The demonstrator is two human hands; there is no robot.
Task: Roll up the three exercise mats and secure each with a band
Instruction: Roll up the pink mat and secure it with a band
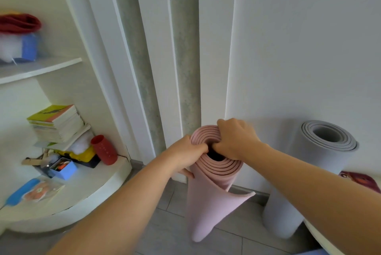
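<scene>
The pink mat [206, 203] is rolled up and stands on its end on the grey floor [165, 223], close to the white wall [288, 48]. Both hands hold the top of the pink mat. The left hand [185, 155] grips the left side of its top edge. The fingers are curled over the edge and dip into the dark hole in the middle, and the thumb presses on the outside of the roll. The right hand [235, 139] grips the far right side of the top edge, with its fingers curled tight together and tucked into the same hole. Lower down, the outer end of the pink mat hangs loose and sticks out to the right. To the right of the pink mat stands a rolled grey mat [299, 182], also on its end and near the wall. To the left of the pink mat is a round white shelf [92, 199] with a stack of books [57, 124], a red cup [104, 149] and a small blue box [65, 169].
</scene>
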